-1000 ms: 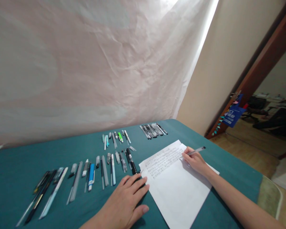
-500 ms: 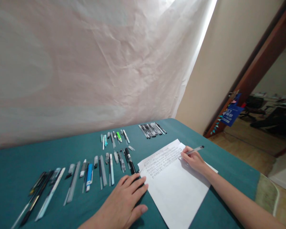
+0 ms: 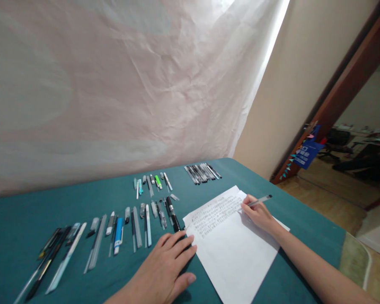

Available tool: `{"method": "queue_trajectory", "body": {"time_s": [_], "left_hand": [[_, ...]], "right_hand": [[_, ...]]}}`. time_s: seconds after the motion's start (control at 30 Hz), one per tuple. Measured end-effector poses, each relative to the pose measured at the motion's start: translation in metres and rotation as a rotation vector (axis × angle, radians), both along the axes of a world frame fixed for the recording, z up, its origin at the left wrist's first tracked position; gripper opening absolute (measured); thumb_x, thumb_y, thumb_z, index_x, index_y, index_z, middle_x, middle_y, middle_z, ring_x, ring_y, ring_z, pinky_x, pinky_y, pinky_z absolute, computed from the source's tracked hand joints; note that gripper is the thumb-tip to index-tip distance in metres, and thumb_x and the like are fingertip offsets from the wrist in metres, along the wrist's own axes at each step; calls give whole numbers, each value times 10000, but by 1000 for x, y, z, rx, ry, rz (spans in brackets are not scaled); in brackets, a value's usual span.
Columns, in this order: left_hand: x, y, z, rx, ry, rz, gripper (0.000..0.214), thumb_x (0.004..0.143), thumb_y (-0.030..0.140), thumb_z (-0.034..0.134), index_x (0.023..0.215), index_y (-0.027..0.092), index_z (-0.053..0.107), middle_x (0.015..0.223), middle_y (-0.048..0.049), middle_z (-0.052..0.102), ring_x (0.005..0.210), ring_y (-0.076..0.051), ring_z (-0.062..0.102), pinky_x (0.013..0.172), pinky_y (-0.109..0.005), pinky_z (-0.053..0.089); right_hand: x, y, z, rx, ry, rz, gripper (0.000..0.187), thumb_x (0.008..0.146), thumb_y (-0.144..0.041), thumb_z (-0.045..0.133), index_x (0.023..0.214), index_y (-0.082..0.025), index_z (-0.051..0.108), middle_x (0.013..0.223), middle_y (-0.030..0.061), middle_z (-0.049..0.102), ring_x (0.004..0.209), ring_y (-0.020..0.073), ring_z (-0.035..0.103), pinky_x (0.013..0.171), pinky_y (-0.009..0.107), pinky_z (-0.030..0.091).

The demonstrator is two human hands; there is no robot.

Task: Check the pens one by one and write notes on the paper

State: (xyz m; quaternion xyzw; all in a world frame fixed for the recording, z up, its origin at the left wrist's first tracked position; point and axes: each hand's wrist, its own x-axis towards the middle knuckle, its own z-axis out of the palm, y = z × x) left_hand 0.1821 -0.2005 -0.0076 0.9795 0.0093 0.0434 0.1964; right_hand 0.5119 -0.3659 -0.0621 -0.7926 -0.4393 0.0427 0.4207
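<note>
My right hand [image 3: 256, 213] grips a clear pen [image 3: 260, 200] with a dark end, its tip down at the written lines on a white sheet of paper [image 3: 237, 257]. Rows of handwriting cover the upper part of the sheet, and another sheet shows beneath it. My left hand [image 3: 167, 264] lies flat with fingers spread, fingertips at the paper's left edge. Just beyond its fingers lies a black marker [image 3: 173, 214]. Left of it are pen parts and a blue pen [image 3: 118, 236].
A green cloth covers the table [image 3: 291, 202]. A bundle of black pens [image 3: 202, 173] lies at the back, with a green highlighter [image 3: 158, 182] among smaller pieces to its left. Dark pens [image 3: 50, 257] lie front left. A pale curtain [image 3: 114, 93] hangs behind.
Almost nothing differs. The pen in my right hand is tilted very slightly differently; my left hand and the paper stay in place.
</note>
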Motion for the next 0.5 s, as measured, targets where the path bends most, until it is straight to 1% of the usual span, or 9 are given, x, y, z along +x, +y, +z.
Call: {"method": "queue_trajectory", "body": {"time_s": [0.1, 0.23, 0.33, 0.43, 0.5], "left_hand": [[-1, 2, -1, -3, -27, -29, 451, 870, 435, 379, 1310, 343, 336, 1363, -5, 386, 1249, -263, 316, 991, -486, 254], [-1, 3, -1, 0, -49, -22, 446, 861, 443, 397, 1296, 352, 358, 1346, 4, 411, 1233, -263, 343, 985, -474, 267], [-1, 4, -1, -10, -62, -41, 454, 860, 444, 399, 1300, 339, 360, 1347, -9, 408, 1231, -267, 345, 987, -463, 264], [-3, 5, -2, -3, -39, -49, 459, 867, 454, 371, 1306, 320, 359, 1353, -28, 398, 1234, -283, 339, 986, -474, 259], [-4, 6, -3, 8, -32, -47, 482, 864, 477, 353, 1310, 295, 358, 1351, -46, 401, 1228, -296, 343, 979, -482, 268]], "right_hand": [[-1, 0, 2, 6, 5, -1, 176, 771, -293, 479, 626, -199, 445, 500, -56, 429, 455, 104, 405, 443, 220, 305], [-1, 0, 4, 23, 12, -21, 194, 792, -305, 459, 630, -199, 446, 501, -53, 444, 464, 105, 426, 468, 222, 334], [-3, 0, 6, 37, 23, -31, 236, 799, -346, 460, 619, -195, 460, 498, -46, 452, 461, 104, 430, 475, 225, 346], [-14, 6, 14, 76, 58, -15, 284, 802, -419, 467, 640, -187, 487, 519, -29, 471, 472, 106, 441, 471, 226, 359], [-29, 16, 23, 118, 117, 24, 303, 820, -455, 441, 720, -180, 520, 568, -7, 514, 482, 111, 462, 461, 227, 376]]}}
